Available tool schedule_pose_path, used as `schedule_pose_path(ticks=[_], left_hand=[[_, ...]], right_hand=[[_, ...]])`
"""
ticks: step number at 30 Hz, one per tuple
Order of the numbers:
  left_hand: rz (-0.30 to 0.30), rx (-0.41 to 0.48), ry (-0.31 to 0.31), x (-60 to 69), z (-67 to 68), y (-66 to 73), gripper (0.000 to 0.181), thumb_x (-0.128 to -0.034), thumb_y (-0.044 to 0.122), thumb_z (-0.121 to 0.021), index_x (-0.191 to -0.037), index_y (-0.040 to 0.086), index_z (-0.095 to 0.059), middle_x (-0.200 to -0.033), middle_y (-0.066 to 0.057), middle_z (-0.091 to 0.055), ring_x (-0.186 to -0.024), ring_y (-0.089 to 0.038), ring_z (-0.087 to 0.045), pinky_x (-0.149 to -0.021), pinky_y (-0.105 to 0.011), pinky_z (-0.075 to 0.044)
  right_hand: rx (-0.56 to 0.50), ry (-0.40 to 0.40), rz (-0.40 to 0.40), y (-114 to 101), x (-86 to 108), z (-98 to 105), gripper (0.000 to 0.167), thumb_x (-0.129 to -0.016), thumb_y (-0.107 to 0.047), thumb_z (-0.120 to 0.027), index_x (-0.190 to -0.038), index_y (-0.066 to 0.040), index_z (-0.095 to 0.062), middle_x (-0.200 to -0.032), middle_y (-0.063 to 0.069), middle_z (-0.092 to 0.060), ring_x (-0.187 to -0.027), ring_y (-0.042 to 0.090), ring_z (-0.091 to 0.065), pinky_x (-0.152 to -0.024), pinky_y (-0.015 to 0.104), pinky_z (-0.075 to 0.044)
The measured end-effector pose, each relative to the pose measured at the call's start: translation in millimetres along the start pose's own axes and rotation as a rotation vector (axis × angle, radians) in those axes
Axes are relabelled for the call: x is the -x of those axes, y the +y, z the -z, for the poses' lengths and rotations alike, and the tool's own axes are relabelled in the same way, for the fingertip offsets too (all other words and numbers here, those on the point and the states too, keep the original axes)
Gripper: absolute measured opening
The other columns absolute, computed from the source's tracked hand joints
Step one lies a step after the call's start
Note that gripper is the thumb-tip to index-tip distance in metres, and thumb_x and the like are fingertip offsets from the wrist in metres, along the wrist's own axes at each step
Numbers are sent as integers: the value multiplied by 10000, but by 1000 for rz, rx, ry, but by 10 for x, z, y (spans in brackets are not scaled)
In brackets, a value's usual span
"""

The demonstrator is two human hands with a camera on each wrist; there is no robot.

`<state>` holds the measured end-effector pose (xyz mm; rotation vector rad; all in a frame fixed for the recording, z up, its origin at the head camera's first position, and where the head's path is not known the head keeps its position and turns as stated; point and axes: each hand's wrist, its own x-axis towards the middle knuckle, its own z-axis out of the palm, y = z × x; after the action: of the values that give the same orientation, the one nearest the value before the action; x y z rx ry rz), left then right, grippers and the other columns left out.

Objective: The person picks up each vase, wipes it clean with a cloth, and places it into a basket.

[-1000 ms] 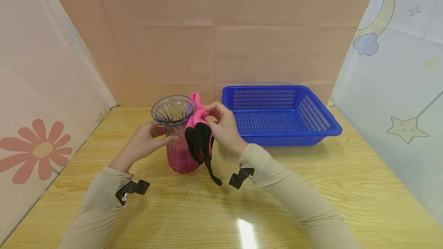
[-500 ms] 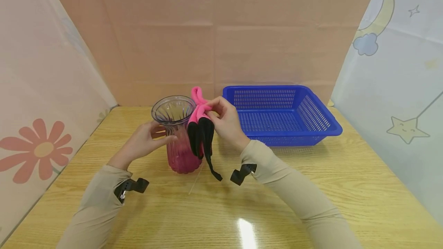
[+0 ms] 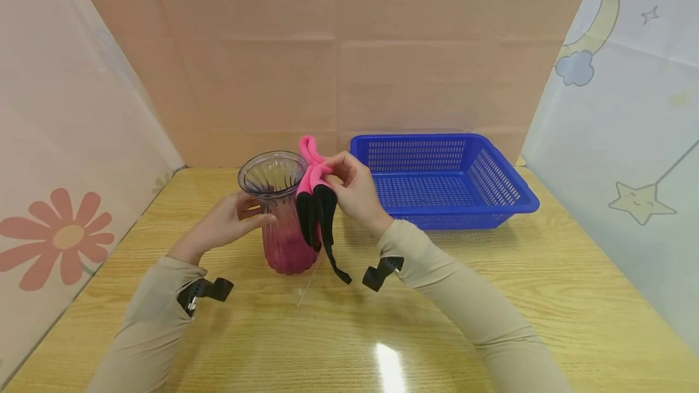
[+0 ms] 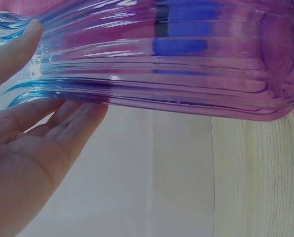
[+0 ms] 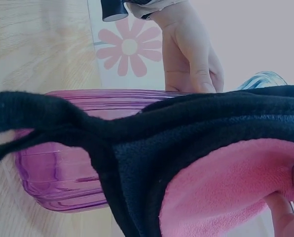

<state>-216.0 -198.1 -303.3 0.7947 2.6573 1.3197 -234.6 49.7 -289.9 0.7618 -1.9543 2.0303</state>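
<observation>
A ribbed glass vase [image 3: 286, 238], clear violet at the rim and pink toward the base, stands upright on the table. My left hand [image 3: 226, 223] holds it at the neck, thumb on the near side and fingers behind, as the left wrist view shows on the glass vase [image 4: 186, 84]. My right hand [image 3: 357, 190] pinches a folded pink fleece cloth with black trim [image 3: 314, 184] beside the vase's right rim. Its black end and strap hang down in front of the glass. In the right wrist view, the cloth [image 5: 221, 182] covers part of the vase.
A blue perforated plastic basket [image 3: 437, 220] stands at the back right, just beyond my right hand. The wooden table [image 3: 306, 344] meets a peach backdrop [image 3: 338, 77] behind. A thin pale strip [image 3: 308, 287] shows on the table near the vase's base.
My right hand has raised the pink and black cloth slightly, so its top loop stands higher beside the rim. The vase and my left hand have hardly moved.
</observation>
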Motion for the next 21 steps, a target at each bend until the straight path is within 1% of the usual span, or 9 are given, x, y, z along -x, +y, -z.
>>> schedule_pose_path(ticks=[3,6,8,12,14,16,19,21], left_hand=[[7,2,-10,6,12,-18,522,-899,151,-618,-1340,-38,-413,-1322,-257,-509,-1256,-439,-467,-1008,-523,-430],[19,-4,-16,14,21,-26,573,-903,169,-613,-1379,-30,-364,-1357,-265,-475,-1263,-450,-452,-1004,-526,-430],[20,-4,-20,16,22,-24,604,-903,176,-612,-1399,-25,-333,-1376,-270,-455,-1267,-457,-444,-1001,-527,-430],[15,26,-26,11,17,-24,631,-902,163,-610,-1418,-22,-297,-1399,-274,-427,-1281,-458,-425,-1007,-518,-420],[16,34,-24,6,12,-25,627,-902,155,-610,-1417,-23,-298,-1401,-273,-425,-1283,-453,-425,-1014,-504,-415],[19,36,-20,1,9,-26,624,-901,148,-611,-1415,-26,-301,-1406,-273,-420,-1285,-448,-427,-1023,-491,-407],[21,38,-16,-6,7,-26,623,-900,137,-613,-1412,-34,-303,-1418,-276,-402,-1288,-445,-424,-1036,-483,-393],[22,37,-16,-8,8,-28,627,-901,134,-612,-1415,-37,-296,-1426,-278,-389,-1291,-447,-418,-1039,-486,-386]], right_hand=[[-28,-6,3,24,4,-14,157,-846,145,-535,-1002,140,-513,-1129,315,-581,-921,63,-600,-831,168,-546],[-38,-8,1,62,8,-27,151,-848,143,-533,-997,145,-507,-1101,325,-577,-908,51,-594,-817,151,-541],[-28,-8,-3,90,14,-34,147,-846,145,-534,-991,143,-511,-1114,321,-581,-945,105,-616,-823,159,-544],[12,-27,-18,139,41,-56,138,-845,141,-542,-981,129,-521,-1130,299,-588,-1029,283,-624,-856,213,-554],[20,-40,-31,157,56,-72,132,-847,140,-540,-977,120,-524,-1139,284,-589,-1049,321,-615,-877,244,-552],[25,-50,-43,176,70,-89,129,-850,137,-541,-976,113,-527,-1127,272,-590,-1024,282,-622,-881,273,-555],[32,-57,-51,197,82,-112,128,-848,143,-538,-973,117,-527,-1081,277,-585,-961,173,-620,-872,298,-563],[43,-61,-48,211,88,-125,128,-847,145,-538,-972,122,-527,-1040,287,-576,-920,124,-606,-864,309,-568]])
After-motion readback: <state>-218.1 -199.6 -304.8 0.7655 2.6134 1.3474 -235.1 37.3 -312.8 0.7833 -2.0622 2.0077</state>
